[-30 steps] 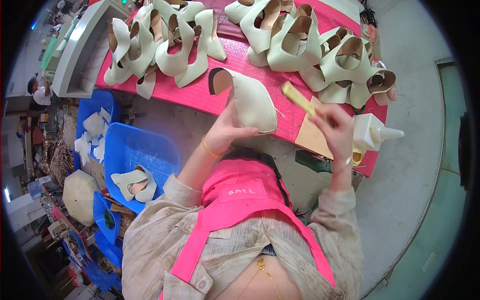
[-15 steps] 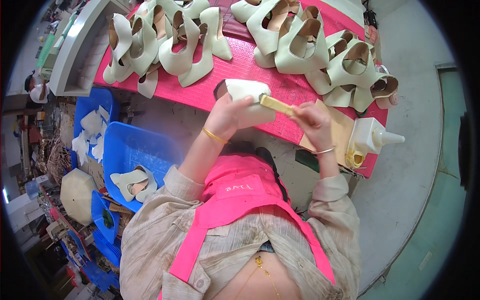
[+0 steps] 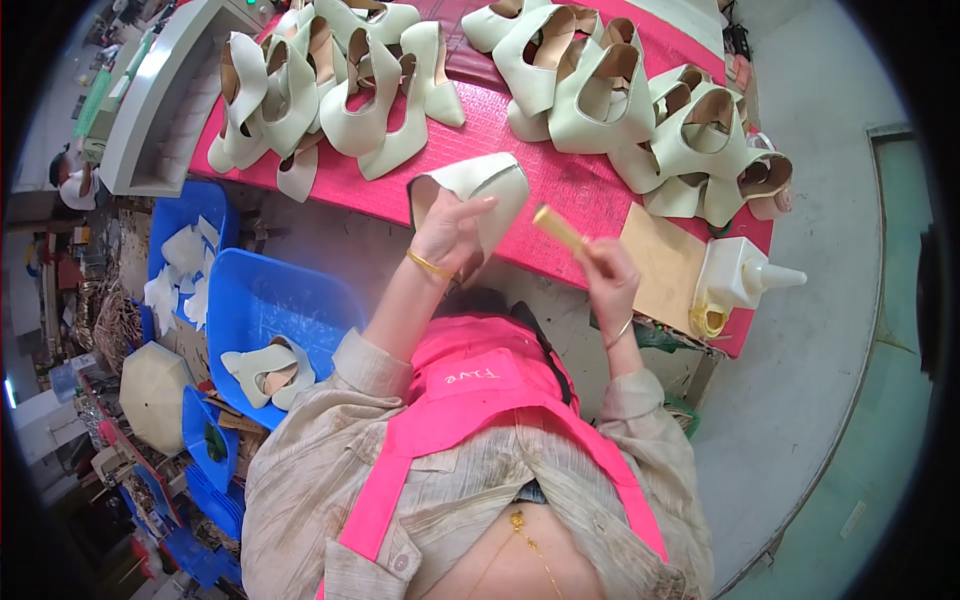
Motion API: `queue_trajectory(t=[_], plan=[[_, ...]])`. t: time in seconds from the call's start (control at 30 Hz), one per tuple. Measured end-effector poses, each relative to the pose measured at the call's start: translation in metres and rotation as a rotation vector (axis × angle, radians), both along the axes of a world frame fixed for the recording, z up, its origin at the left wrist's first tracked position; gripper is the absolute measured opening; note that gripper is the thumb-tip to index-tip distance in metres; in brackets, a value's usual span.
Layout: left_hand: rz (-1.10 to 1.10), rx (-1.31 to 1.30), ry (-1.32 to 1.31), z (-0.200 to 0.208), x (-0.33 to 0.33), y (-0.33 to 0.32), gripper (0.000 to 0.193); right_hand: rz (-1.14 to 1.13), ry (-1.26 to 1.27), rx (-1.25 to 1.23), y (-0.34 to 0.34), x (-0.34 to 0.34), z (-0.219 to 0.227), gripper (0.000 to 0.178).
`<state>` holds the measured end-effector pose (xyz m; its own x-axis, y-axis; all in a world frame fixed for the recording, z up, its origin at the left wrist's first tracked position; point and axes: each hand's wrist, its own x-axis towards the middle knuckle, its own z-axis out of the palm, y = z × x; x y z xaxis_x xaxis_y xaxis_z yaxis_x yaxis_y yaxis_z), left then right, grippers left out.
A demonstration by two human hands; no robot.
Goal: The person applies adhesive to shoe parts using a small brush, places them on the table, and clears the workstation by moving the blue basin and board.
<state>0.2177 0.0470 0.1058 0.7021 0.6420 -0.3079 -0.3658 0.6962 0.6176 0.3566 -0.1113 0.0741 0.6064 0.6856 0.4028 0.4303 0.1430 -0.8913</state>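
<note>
A pale white shoe upper (image 3: 505, 190) is in my left hand (image 3: 446, 235), raised over the near edge of the pink bench. Part of that hand reaches inside its opening, and the index finger stretches along the outside. My right hand (image 3: 610, 272) pinches a flat yellow-handled brush (image 3: 560, 226) between thumb and fingers. Its small dark end points toward the upper, with a gap between them. Whether the brush carries anything is too small to make out.
Pale shoe uppers stand in a left group (image 3: 365, 110) and a right group (image 3: 600, 100) on the pink bench (image 3: 480, 125). At its right end are a brown board (image 3: 655, 262) and a white nozzle bottle (image 3: 735, 270). A blue bin (image 3: 285, 290) at left holds another upper (image 3: 270, 372).
The brush has come off the upper, and my right hand has moved down and slightly left. My left hand has turned the upper, so its opening shows and its other end tips upward.
</note>
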Motion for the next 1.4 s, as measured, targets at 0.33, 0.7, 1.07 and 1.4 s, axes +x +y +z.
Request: queue_trajectory(t=[0.33,0.7,1.07,1.4], plan=[[-0.049,-0.320,-0.034,-0.005,-0.001,0.009,0.028,0.095,0.207,-0.115,0.000,0.001,-0.029,0.009],[-0.233,-0.083,0.143,-0.014,-0.003,-0.026,0.037,0.282,1.393,0.478,0.048,-0.021,0.007,0.011],[-0.161,0.010,0.257,-0.001,-0.003,-0.031,0.033,-0.003,-0.200,-0.308,0.027,0.002,0.044,0.015],[-0.164,-0.094,0.213,0.009,-0.008,-0.014,0.031,0.051,-0.449,-0.354,-0.009,0.001,0.040,0.014]])
